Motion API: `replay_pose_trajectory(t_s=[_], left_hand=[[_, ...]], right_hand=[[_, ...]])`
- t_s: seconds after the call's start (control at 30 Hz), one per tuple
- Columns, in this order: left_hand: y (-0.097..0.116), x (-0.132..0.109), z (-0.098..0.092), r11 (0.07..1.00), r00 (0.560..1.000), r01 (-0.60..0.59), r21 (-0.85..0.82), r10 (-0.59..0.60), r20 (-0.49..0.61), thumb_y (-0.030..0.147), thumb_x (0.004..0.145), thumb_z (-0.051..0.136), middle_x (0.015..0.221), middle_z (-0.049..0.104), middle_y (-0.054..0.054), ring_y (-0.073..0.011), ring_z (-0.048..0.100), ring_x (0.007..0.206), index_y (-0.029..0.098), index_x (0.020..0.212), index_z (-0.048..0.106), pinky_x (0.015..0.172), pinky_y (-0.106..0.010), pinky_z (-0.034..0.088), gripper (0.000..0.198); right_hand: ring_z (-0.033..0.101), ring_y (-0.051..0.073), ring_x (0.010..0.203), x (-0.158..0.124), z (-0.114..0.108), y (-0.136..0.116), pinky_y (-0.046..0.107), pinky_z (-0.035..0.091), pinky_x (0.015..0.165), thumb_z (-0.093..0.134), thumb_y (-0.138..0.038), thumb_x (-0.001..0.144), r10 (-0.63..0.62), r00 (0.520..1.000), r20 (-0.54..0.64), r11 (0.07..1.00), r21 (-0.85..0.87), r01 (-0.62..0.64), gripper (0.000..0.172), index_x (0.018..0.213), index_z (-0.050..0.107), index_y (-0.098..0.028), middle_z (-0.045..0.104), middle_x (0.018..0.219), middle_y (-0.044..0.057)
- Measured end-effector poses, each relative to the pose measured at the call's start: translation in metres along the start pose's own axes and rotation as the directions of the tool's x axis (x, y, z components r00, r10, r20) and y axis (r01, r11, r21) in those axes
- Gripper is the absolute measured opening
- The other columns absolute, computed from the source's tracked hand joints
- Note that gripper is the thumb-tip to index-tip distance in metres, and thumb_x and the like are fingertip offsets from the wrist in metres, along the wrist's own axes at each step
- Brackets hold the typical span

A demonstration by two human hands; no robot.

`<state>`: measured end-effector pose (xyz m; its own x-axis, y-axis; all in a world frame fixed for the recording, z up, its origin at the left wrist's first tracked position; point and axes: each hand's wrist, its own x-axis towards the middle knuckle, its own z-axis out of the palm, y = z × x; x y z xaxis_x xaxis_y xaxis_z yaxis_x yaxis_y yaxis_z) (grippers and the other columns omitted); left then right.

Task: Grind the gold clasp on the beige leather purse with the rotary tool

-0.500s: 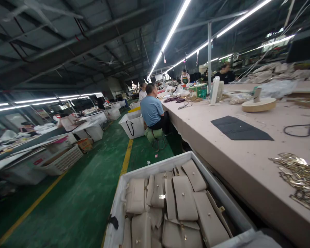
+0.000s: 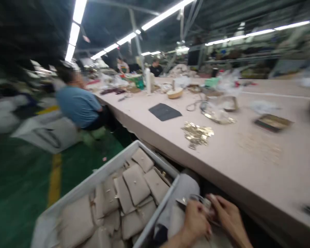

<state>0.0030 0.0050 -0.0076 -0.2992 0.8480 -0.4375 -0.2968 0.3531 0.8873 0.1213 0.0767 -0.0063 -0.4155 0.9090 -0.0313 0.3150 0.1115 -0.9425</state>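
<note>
Both hands are low at the right, over my lap and beside the bin, smeared by motion. My left hand point(image 2: 196, 220) is closed, with a dark, shiny metal tip point(image 2: 181, 204) sticking out beside its fingers; I cannot make out what it is. Close against it, my right hand point(image 2: 226, 215) has its thumb and fingers pinched together around something small and pale. Under the hands a beige piece point(image 2: 176, 218) lies on my lap, partly hidden. Left of them a white bin point(image 2: 74, 198) holds several beige flap bags point(image 2: 135, 184) with small metal studs.
A long pinkish-covered table point(image 2: 222, 158) runs along the right. On it are gold metal pieces point(image 2: 196, 133), a dark flat sheet point(image 2: 165, 112), a tape roll point(image 2: 175, 93) and a shallow box point(image 2: 273, 123). A seated person in blue point(image 2: 77, 106) is at the left, beside another white bin point(image 2: 48, 132).
The view has swung right, so the bin, table and seated person appear further left. My two hands have come into sight at the lower right.
</note>
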Motion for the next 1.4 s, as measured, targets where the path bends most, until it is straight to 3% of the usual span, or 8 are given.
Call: replay_pose_trajectory(t_s=[0.1,0.23,0.37,0.57,0.87,1.03,1.23,1.4], left_hand=[[-0.018,0.021,0.003,0.999,0.995,0.008,0.032,-0.011,0.095,0.076,0.073,0.071,0.036,0.048,0.003,-0.0084,0.037,0.027,0.02,0.065,0.057,0.033,-0.02,0.03,0.059],[-0.035,0.03,-0.001,1.0,0.968,0.025,0.017,-0.028,0.249,0.069,0.076,0.071,0.043,0.061,-0.001,-0.0122,0.05,0.032,0.015,0.082,0.065,0.038,-0.022,0.04,0.055],[-0.03,0.02,-0.008,1.0,0.946,0.014,0.003,-0.014,0.323,0.061,0.077,0.073,0.053,0.07,-0.005,-0.0138,0.057,0.039,0.011,0.094,0.067,0.044,-0.024,0.045,0.054],[-0.025,0.019,-0.007,1.0,0.95,0.013,-0.008,-0.01,0.313,0.054,0.08,0.074,0.05,0.068,-0.003,-0.0124,0.055,0.036,0.011,0.088,0.067,0.044,-0.023,0.045,0.044],[-0.038,0.027,0.0,1.0,0.974,-0.012,0.025,0.006,0.227,0.067,0.078,0.071,0.042,0.063,-0.002,-0.0135,0.051,0.029,0.014,0.08,0.064,0.033,-0.021,0.04,0.054],[-0.039,0.031,0.0,1.0,0.983,-0.017,0.019,0.013,0.184,0.072,0.076,0.07,0.038,0.059,0.0,-0.0113,0.047,0.027,0.015,0.078,0.065,0.032,-0.02,0.038,0.058],[-0.034,0.033,-0.001,0.999,0.988,-0.036,0.011,0.033,0.15,0.084,0.07,0.066,0.036,0.056,-0.003,-0.0107,0.043,0.025,0.013,0.073,0.066,0.03,-0.021,0.035,0.071],[-0.042,0.039,-0.001,0.999,0.989,-0.045,0.009,0.043,0.142,0.09,0.066,0.064,0.035,0.057,-0.004,-0.0108,0.041,0.024,0.014,0.072,0.065,0.029,-0.021,0.032,0.076]], right_hand=[[0.061,0.022,0.058,0.005,0.0,0.015,0.033,0.053,0.055,0.076,-0.063,0.076,0.128,0.992,-0.008,0.975,0.186,-0.124,0.044,0.083,0.078,-0.02,0.067,0.07,0.007],[0.056,0.015,0.051,0.007,0.001,0.036,0.026,0.049,0.051,0.082,-0.049,0.071,0.275,0.961,-0.029,0.894,0.376,-0.244,0.035,0.081,0.077,-0.016,0.066,0.063,0.004],[0.058,0.015,0.049,0.005,0.004,0.046,0.024,0.048,0.048,0.083,-0.045,0.069,0.31,0.951,-0.003,0.84,0.469,-0.273,0.032,0.081,0.077,-0.016,0.068,0.063,0.005],[0.056,0.014,0.046,0.008,0.005,0.048,0.023,0.047,0.046,0.083,-0.042,0.07,0.275,0.961,0.006,0.832,0.501,-0.241,0.029,0.079,0.076,-0.016,0.066,0.06,0.003],[0.055,0.014,0.048,0.009,0.004,0.038,0.023,0.046,0.045,0.081,-0.047,0.073,0.217,0.976,-0.019,0.902,0.385,-0.193,0.032,0.072,0.074,-0.016,0.065,0.06,0.003],[0.056,0.016,0.043,0.014,0.004,0.031,0.025,0.046,0.043,0.074,-0.058,0.079,0.283,0.959,-0.028,0.915,0.307,-0.261,0.042,0.07,0.071,-0.017,0.062,0.054,0.003],[0.064,0.018,0.057,0.03,-0.025,-0.011,0.027,0.05,0.055,0.064,-0.056,0.093,0.008,0.959,-0.284,0.999,0.032,0.001,0.043,0.083,0.075,-0.016,0.073,0.072,0.007],[0.066,0.02,0.067,0.07,-0.04,-0.052,0.03,0.051,0.066,0.064,-0.045,0.093,-0.194,0.928,-0.317,0.976,-0.154,0.152,0.029,0.085,0.076,-0.019,0.073,0.076,0.004]])
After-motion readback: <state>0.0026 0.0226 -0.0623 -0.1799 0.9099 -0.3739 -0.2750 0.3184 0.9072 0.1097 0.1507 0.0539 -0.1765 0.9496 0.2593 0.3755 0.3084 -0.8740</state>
